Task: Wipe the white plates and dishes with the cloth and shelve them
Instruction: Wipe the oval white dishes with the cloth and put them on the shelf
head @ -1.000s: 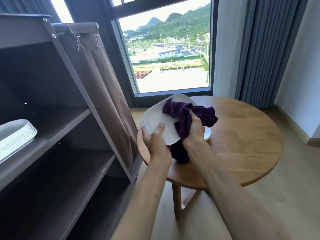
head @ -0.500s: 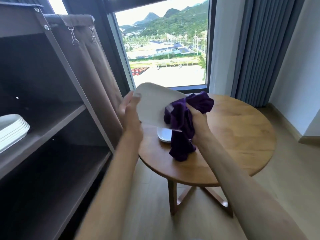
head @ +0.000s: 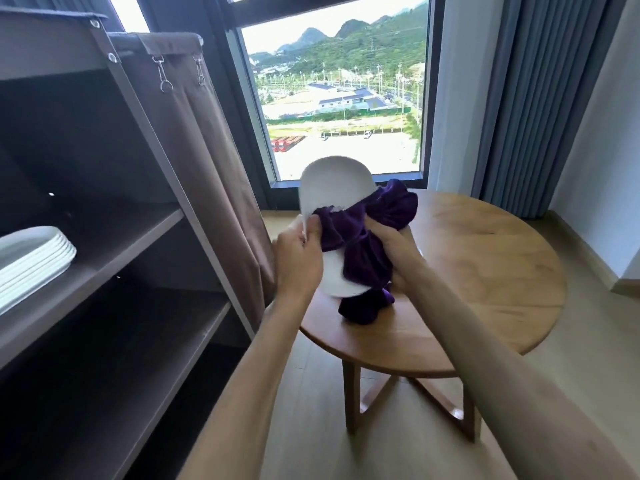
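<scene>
Two hands work one white plate (head: 334,183) above the tabletop (head: 491,271): the left hand (head: 298,258) pinches its near-left rim, tilting it upright, likely so the face meets the cloth (head: 367,251). The right hand (head: 394,251) is clamped on that single purple cloth, pressing it against the plate's right side; its loose end hangs to the tabletop. Left of the tabletop, one stack (head: 33,261) of about six plates sits on the middle shelf (head: 135,233), probably wiped ones. Any further dish on the tabletop is hidden.

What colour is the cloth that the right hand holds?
Dark purple, one plain colour; the cloth shows best in the head view, the only one.
</scene>
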`<act>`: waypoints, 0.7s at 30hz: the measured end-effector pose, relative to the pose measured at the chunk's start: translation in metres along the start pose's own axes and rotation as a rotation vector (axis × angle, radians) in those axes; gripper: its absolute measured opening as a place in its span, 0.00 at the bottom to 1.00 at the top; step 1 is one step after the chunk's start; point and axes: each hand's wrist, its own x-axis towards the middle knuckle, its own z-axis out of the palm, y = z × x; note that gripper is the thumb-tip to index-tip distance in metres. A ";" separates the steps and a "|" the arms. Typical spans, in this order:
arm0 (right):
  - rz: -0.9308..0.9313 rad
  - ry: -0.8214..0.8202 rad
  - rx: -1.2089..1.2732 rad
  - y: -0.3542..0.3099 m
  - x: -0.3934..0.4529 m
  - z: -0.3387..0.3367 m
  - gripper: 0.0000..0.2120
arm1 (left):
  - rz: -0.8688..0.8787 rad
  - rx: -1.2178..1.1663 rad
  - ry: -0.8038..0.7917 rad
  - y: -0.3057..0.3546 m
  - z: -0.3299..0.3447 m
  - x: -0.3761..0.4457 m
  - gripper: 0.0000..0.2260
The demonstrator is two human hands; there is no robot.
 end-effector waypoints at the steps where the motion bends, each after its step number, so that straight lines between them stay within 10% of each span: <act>1: 0.004 -0.019 0.001 -0.006 0.004 -0.001 0.19 | 0.014 0.079 -0.078 0.000 -0.003 0.001 0.15; 5: 0.005 0.036 -0.004 -0.023 0.016 0.001 0.15 | -0.169 0.038 -0.267 0.007 -0.012 0.011 0.14; 14: 0.214 0.338 0.361 0.022 0.010 0.010 0.21 | -0.354 -0.367 0.368 0.009 0.055 -0.043 0.15; 21: 0.260 0.296 0.354 0.032 0.005 -0.023 0.15 | -0.204 0.075 -0.080 0.009 -0.006 -0.006 0.11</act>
